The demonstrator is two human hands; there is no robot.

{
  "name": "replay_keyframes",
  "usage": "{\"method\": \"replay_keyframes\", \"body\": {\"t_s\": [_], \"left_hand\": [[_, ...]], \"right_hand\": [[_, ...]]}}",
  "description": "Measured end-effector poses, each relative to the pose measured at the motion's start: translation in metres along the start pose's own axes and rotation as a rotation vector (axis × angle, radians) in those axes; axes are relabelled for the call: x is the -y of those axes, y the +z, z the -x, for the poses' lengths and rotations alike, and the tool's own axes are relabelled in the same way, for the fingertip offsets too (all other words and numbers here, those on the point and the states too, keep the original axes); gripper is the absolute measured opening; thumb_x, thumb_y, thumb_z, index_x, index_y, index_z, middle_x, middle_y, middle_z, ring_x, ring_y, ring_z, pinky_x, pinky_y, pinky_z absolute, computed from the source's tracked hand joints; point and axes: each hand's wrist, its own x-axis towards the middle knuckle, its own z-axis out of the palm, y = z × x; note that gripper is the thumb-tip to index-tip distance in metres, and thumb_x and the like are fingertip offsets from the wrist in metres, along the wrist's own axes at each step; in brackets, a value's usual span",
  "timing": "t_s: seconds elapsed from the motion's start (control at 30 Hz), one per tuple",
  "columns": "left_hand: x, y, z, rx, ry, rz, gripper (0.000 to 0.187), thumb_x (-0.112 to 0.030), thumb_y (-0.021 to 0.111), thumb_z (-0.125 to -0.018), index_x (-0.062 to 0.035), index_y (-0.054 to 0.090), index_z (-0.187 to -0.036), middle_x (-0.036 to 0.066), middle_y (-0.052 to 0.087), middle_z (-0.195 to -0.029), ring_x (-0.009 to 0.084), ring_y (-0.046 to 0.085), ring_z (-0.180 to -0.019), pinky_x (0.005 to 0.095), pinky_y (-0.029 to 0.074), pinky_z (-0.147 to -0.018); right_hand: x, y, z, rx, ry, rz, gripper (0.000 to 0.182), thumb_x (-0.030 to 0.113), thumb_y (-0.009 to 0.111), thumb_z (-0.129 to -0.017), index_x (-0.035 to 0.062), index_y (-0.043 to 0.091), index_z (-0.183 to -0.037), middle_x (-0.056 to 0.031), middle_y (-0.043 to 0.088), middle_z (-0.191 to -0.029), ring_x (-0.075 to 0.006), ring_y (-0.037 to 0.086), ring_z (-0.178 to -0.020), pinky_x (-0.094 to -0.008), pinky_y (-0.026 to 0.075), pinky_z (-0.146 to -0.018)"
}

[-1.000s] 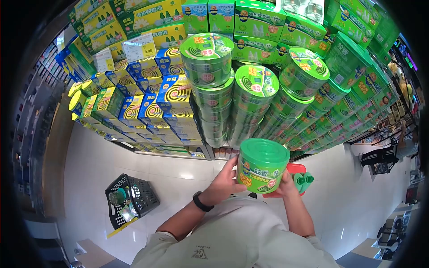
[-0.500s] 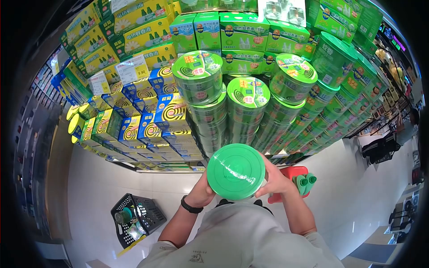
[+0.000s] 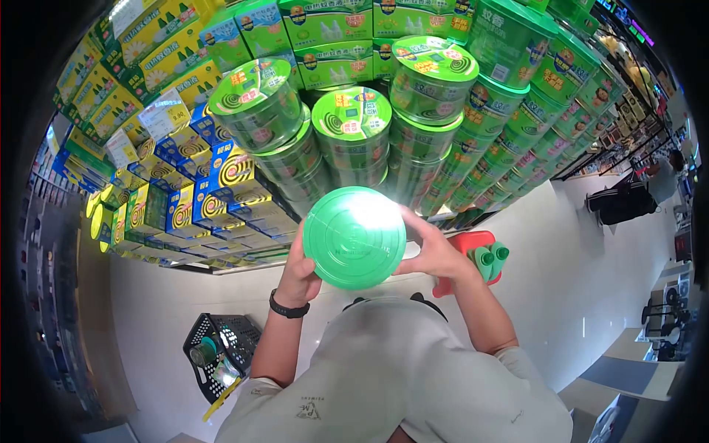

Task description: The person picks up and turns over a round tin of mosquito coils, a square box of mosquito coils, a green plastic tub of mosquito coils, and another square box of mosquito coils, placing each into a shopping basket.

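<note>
Between my two hands is a round green tub (image 3: 354, 240), with a plain ringed end facing up and a bright glare on it. My left hand (image 3: 297, 272), below a black wristband (image 3: 289, 304), grips the tub's left side. From the right, my right hand (image 3: 434, 249) holds the other side, its thumb near the lower edge. The sides of the held tub are mostly hidden. Just beyond it stand stacks of clear mosquito coil tubs with green lids, among them a middle tub (image 3: 351, 118), a left tub (image 3: 255, 96) and a right tub (image 3: 434, 74).
Blue and yellow coil boxes (image 3: 233, 173) fill the display's left. Green boxes (image 3: 329, 63) stand behind the tubs. On the floor are a black basket (image 3: 244, 336) holding several items and, at right, a red item (image 3: 471, 240) with two green bottles (image 3: 491, 258). A person (image 3: 628, 199) is far right.
My hands and the tub have moved up and left in view, nearer the stacked tubs. The glare on the tub has grown. The whole view has shifted and tilted.
</note>
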Motion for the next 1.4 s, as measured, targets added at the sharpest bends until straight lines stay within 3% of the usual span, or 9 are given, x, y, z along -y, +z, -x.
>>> {"method": "replay_keyframes", "body": {"t_s": [0.27, 0.43, 0.63, 0.9, 1.2, 1.23, 1.33, 1.37, 1.4], "left_hand": [[0.006, 0.024, -0.01, -0.019, 0.086, -0.131, 0.112, -0.05, 0.082, -0.065, -0.0026, 0.026, -0.15, 0.012, 0.043, -0.143, 0.0261, 0.046, -0.132, 0.0414, 0.038, -0.11], [0.025, 0.053, -0.015, -0.038, 0.082, -0.218, 0.109, -0.048, 0.081, -0.065, -0.0033, 0.027, -0.149, 0.012, 0.04, -0.145, 0.0258, 0.041, -0.135, 0.0415, 0.033, -0.112], [0.052, 0.081, -0.027, -0.019, 0.003, -0.273, 0.098, -0.036, 0.077, -0.072, -0.0098, 0.025, -0.151, 0.009, 0.038, -0.145, 0.0243, 0.034, -0.137, 0.04, 0.026, -0.115], [0.088, 0.114, -0.046, -0.022, -0.108, -0.243, 0.077, -0.014, 0.064, -0.084, -0.0084, 0.025, -0.15, 0.011, 0.04, -0.145, 0.024, 0.038, -0.135, 0.0402, 0.03, -0.113], [0.115, 0.152, -0.058, -0.09, -0.084, -0.177, 0.068, -0.009, 0.06, -0.084, -0.0059, 0.033, -0.146, 0.011, 0.047, -0.138, 0.0234, 0.044, -0.13, 0.0385, 0.033, -0.11], [0.117, 0.159, -0.058, -0.128, -0.082, -0.143, 0.063, -0.011, 0.06, -0.085, -0.004, 0.036, -0.144, 0.011, 0.05, -0.135, 0.0231, 0.048, -0.126, 0.0382, 0.036, -0.108], [0.119, 0.166, -0.063, -0.125, -0.103, -0.093, 0.061, -0.015, 0.061, -0.085, -0.0029, 0.039, -0.141, 0.011, 0.052, -0.133, 0.024, 0.051, -0.123, 0.0393, 0.038, -0.106], [0.12, 0.17, -0.065, -0.141, -0.09, -0.09, 0.058, -0.022, 0.062, -0.087, -0.0018, 0.043, -0.138, 0.012, 0.055, -0.131, 0.0241, 0.053, -0.121, 0.04, 0.041, -0.105], [0.123, 0.171, -0.066, -0.141, -0.092, -0.094, 0.058, -0.022, 0.062, -0.087, -0.0018, 0.043, -0.138, 0.012, 0.055, -0.131, 0.0241, 0.053, -0.121, 0.04, 0.041, -0.105]], "right_hand": [[-0.006, -0.015, 0.011, 0.04, -0.03, -0.21, 0.109, 0.004, 0.082, -0.072, 0.0119, 0.015, -0.158, -0.0075, 0.021, -0.16, -0.0213, 0.039, -0.138, -0.0342, 0.043, -0.106], [-0.018, -0.024, 0.024, 0.029, -0.023, -0.438, 0.092, 0.029, 0.066, -0.088, 0.007, 0.011, -0.158, -0.0102, 0.019, -0.16, -0.0222, 0.019, -0.147, -0.0394, 0.018, -0.119], [-0.039, -0.045, 0.05, -0.099, 0.017, -0.467, 0.084, 0.022, 0.066, -0.088, 0.007, 0.019, -0.156, -0.0108, 0.034, -0.153, -0.0226, 0.031, -0.142, -0.0381, 0.024, -0.116], [-0.035, -0.085, 0.087, -0.144, 0.053, -0.37, 0.083, 0.019, 0.069, -0.085, 0.009, 0.025, -0.155, -0.0101, 0.035, -0.151, -0.0227, 0.034, -0.14, -0.0377, 0.027, -0.115], [-0.041, -0.121, 0.112, -0.158, 0.045, -0.276, 0.084, 0.028, 0.07, -0.084, 0.0092, 0.027, -0.154, -0.0098, 0.031, -0.15, -0.0252, 0.03, -0.142, -0.0406, 0.025, -0.116], [-0.043, -0.123, 0.115, -0.157, 0.033, -0.244, 0.083, 0.029, 0.068, -0.088, 0.0074, 0.024, -0.154, -0.016, 0.031, -0.152, -0.0289, 0.029, -0.142, -0.0397, 0.026, -0.116], [-0.045, -0.13, 0.122, -0.148, -0.043, -0.173, 0.088, 0.035, 0.069, -0.089, 0.0041, 0.02, -0.154, -0.0192, 0.026, -0.154, -0.0315, 0.026, -0.144, -0.0412, 0.025, -0.117], [-0.044, -0.135, 0.128, -0.112, -0.042, -0.1, 0.103, 0.042, 0.074, -0.085, 0.0006, 0.011, -0.155, -0.0234, 0.023, -0.155, -0.0345, 0.024, -0.145, -0.0427, 0.024, -0.118], [-0.04, -0.136, 0.133, -0.114, -0.044, -0.103, 0.103, 0.042, 0.074, -0.085, 0.0006, 0.011, -0.155, -0.0234, 0.023, -0.155, -0.0345, 0.024, -0.145, -0.0427, 0.024, -0.118]]}}
